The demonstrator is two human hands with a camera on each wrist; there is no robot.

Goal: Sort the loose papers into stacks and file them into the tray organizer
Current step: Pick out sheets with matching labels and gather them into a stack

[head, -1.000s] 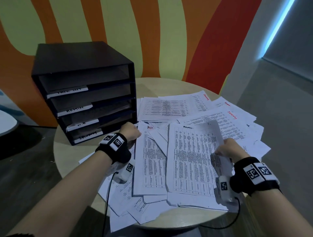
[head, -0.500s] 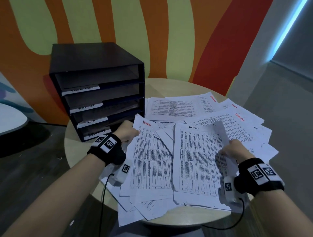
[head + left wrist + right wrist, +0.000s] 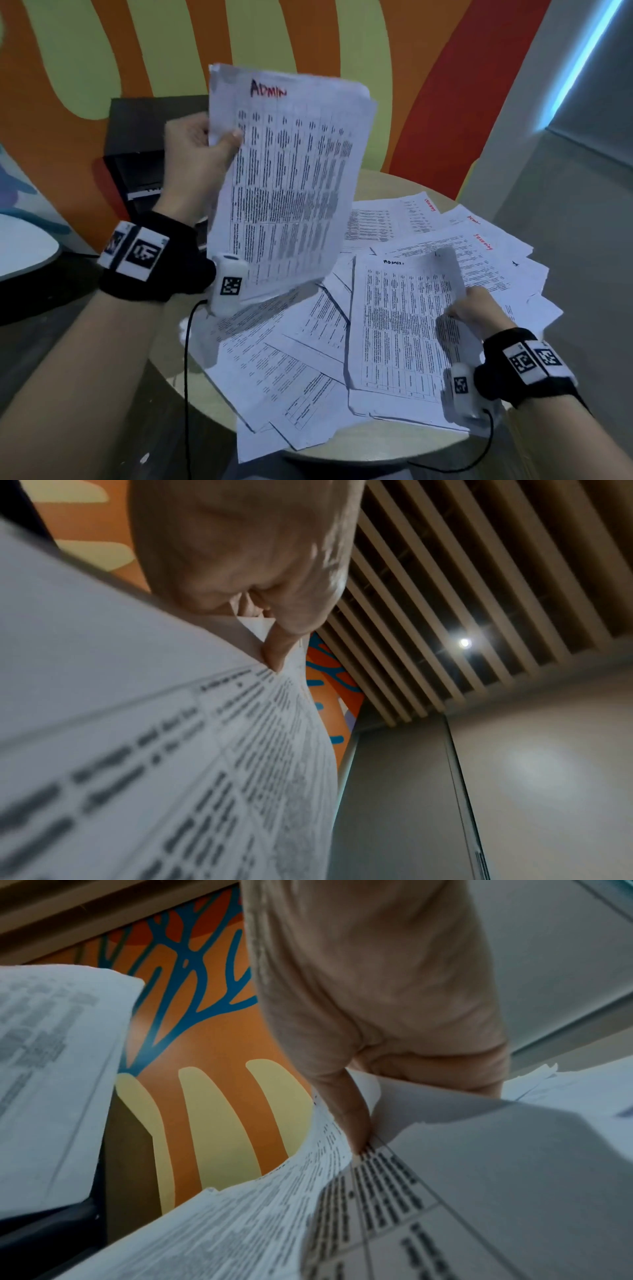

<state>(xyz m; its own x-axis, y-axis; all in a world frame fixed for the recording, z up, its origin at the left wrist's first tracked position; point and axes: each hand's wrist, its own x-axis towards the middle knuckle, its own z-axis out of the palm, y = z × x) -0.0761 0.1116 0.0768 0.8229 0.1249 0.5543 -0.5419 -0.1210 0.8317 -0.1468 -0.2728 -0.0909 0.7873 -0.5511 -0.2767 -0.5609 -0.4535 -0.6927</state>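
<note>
My left hand (image 3: 202,154) pinches the left edge of a thin stack of printed sheets (image 3: 291,185) headed ADMIN in red and holds it upright above the table; the same stack of sheets (image 3: 171,750) fills the left wrist view under my left thumb (image 3: 277,647). My right hand (image 3: 469,308) grips the curled right edge of another ADMIN stack (image 3: 400,329) lying on the table, its right thumb (image 3: 352,1118) pressed on that stack (image 3: 377,1191). Loose papers (image 3: 455,233) cover the round table (image 3: 387,181). The black tray organizer (image 3: 137,154) stands at the back left, mostly hidden by my hand and the raised sheets.
More printed sheets (image 3: 291,394) fan out over the table's near edge. A striped orange, green and red wall (image 3: 428,85) rises right behind the table. A pale rounded table edge (image 3: 24,250) shows at far left. Grey floor (image 3: 582,240) lies to the right.
My left hand has lifted the red-headed ADMIN sheets from the table's left side up to an upright position in front of the organizer. My right hand has stayed on its stack.
</note>
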